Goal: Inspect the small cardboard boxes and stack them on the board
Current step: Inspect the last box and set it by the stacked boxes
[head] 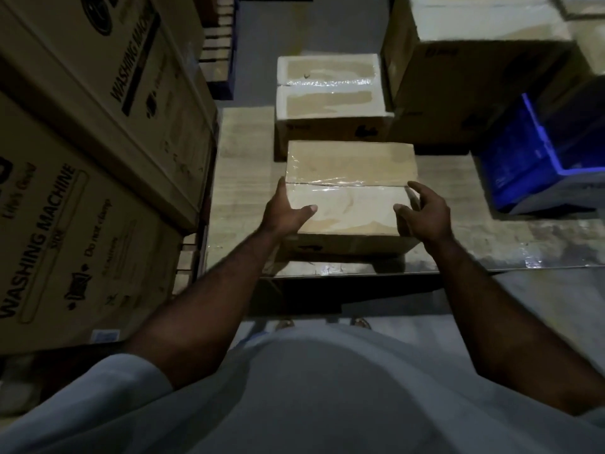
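A small taped cardboard box (350, 165) sits near the front edge of the pale wooden board (242, 178). My left hand (283, 213) grips its left side, thumb lying on the top. At the box's right front corner my right hand (424, 214) has its fingers spread and curled, thumb touching the top. Behind it on the board stands a second small box (330, 96) with clear tape across its top seam.
Large washing machine cartons (98, 132) are stacked close on the left. A big carton (474, 77) stands at the back right, and a blue plastic crate (537, 158) rests on the board's right side. Grey floor lies in front.
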Demonstrator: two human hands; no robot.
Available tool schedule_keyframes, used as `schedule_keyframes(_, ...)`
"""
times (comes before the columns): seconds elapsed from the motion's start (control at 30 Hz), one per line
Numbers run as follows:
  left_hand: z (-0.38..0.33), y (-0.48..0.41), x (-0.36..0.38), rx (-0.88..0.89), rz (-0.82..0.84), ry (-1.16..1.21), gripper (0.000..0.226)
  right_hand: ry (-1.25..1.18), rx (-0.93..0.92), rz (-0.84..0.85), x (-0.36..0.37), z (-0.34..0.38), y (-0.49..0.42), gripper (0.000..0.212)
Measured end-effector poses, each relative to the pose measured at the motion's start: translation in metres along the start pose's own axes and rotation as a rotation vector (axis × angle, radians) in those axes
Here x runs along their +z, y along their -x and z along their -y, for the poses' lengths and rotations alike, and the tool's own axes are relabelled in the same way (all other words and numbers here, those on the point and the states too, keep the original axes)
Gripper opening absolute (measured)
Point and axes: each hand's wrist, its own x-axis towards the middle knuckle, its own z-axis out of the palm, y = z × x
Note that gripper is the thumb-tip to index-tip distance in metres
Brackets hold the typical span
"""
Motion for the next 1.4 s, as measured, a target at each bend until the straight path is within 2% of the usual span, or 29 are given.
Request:
schedule_keyframes(0.13,0.008,0.003,-0.002,0.101,0.009,-0.081,0.11,0.068,-0.089,0.059,-0.005,-0.015,-0.002,0.073)
schedule_keyframes(0.33,0.038,0.033,0.008,0.185,-0.045,-0.186,0.101,0.141,-0.215,0.131,-0.007,-0.033,0.018,0.075)
schedule_keyframes(0.5,0.045,0.051,0.025,0.16,-0.094,-0.186,0.092,0.101,-0.234,0.224,-0.011,-0.05,0.022,0.104)
schedule_keyframes(0.67,0.034,0.054,0.026,0.153,-0.15,-0.15,0.087,0.07,-0.284,0.253,-0.018,-0.048,0.014,0.105)
schedule_keyframes(0.77,0.021,0.054,0.023,0.156,-0.218,-0.131,0.082,0.016,-0.284,0.181,-0.023,-0.04,0.004,0.099)
schedule_keyframes(0.9,-0.017,0.051,0.015,0.169,-0.447,-0.261,0.08,0.021,-0.323,-0.025,-0.035,-0.014,-0.013,0.075)
schedule_keyframes(1.03,-0.062,0.045,0.006,0.251,-0.598,-0.3,0.072,0.045,-0.314,-0.186,-0.048,0.022,-0.024,0.065)
schedule_keyframes(1.1,-0.075,0.038,0.003,0.237,-0.646,-0.312,0.066,0.09,-0.294,-0.244,-0.051,0.035,-0.03,0.058)
schedule_keyframes(1.2,-0.081,0.025,0.004,0.235,-0.62,-0.374,0.053,0.131,-0.245,-0.237,-0.05,0.042,-0.038,0.048)
schedule_keyframes(1.27,-0.079,0.013,0.009,0.251,-0.538,-0.413,0.047,0.175,-0.21,-0.157,-0.049,0.04,-0.046,0.047)
schedule_keyframes(1.4,-0.077,-0.011,0.017,0.112,-0.361,-0.411,0.057,0.226,-0.16,0.072,-0.047,0.039,-0.065,0.053)
